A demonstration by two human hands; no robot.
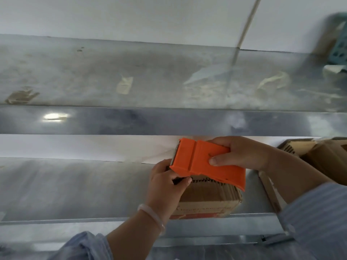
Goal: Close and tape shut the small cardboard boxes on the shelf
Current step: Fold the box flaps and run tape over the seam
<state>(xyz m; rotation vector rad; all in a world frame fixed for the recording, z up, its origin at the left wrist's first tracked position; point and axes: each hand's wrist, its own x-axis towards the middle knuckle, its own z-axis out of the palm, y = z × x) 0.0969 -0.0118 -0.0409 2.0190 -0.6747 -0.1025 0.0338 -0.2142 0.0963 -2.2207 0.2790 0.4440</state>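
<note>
Closest to you, your left hand has its thumb and fingers pinched on the top left edge of the small cardboard box, which sits at the front lip of the lower shelf; that's a good anchor, so press the flaps flat there and don't let the box slide back. Your right hand is wrapped round the orange tape dispenser, thumb on its top face, and the tool lies over the box's top with its blade end pointing left; I'd say you're at the laying or cutting stage of a strip. Run it along the flap seam, tilt the blade down to cut clean, then rub the end over the edge so it sticks.

Writing: there's red print along the box's front face, but it's too blurred to read; no brand shows on the dispenser either.

Further right are more boxes waiting on the same shelf. On the upper shelf there are old tape scraps, and a teal basket at the far right corner.
</note>
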